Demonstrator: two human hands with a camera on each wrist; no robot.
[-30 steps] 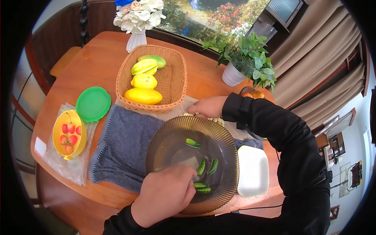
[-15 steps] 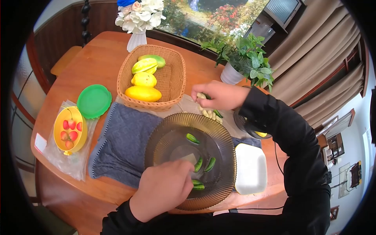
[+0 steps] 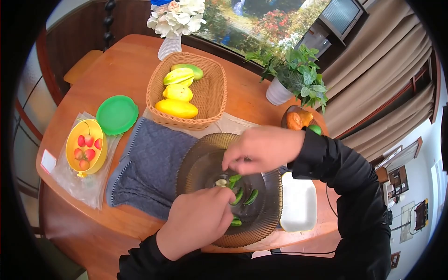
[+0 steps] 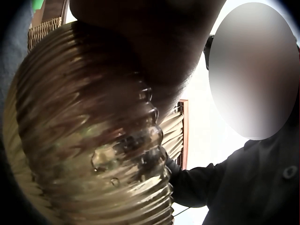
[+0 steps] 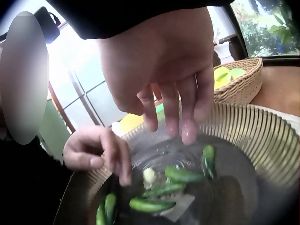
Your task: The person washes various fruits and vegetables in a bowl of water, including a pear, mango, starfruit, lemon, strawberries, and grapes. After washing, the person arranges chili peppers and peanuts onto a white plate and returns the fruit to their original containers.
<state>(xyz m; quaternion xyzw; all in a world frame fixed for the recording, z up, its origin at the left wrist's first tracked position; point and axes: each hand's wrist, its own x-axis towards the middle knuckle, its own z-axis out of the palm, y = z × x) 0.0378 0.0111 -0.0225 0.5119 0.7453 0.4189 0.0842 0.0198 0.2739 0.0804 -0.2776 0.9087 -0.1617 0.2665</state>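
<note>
A ribbed amber glass bowl (image 3: pixel 275 203) holds water, several small green vegetables (image 3: pixel 251 197) and a pale lump (image 3: pixel 220 182). Above its far right part is my right hand (image 3: pixel 266 148); in the right wrist view this hand (image 5: pixel 161 70) hangs fingers down, holding nothing. My left hand (image 3: pixel 196 220) is over the bowl's near left side, its fingers loosely bent and nothing visible in them in the right wrist view (image 5: pixel 96 149). A pale flat piece (image 5: pixel 180 208) lies among the green vegetables. The left wrist view shows the bowl's ribbed side (image 4: pixel 93 117) below a dark hand (image 4: pixel 159 42).
A wicker basket (image 3: pixel 212 88) of yellow and green fruit stands behind the bowl. Left are a grey towel (image 3: pixel 149 163), a green lid (image 3: pixel 116 114) and a yellow container (image 3: pixel 102 161) of red fruit. A white tray (image 3: pixel 299 203) lies right, a potted plant (image 3: pixel 280 92) behind.
My right hand has come from the pale pieces behind the bowl, where it held some, to above the water, and its fingers have released them. A pale lump and another green vegetable now show in the bowl.
</note>
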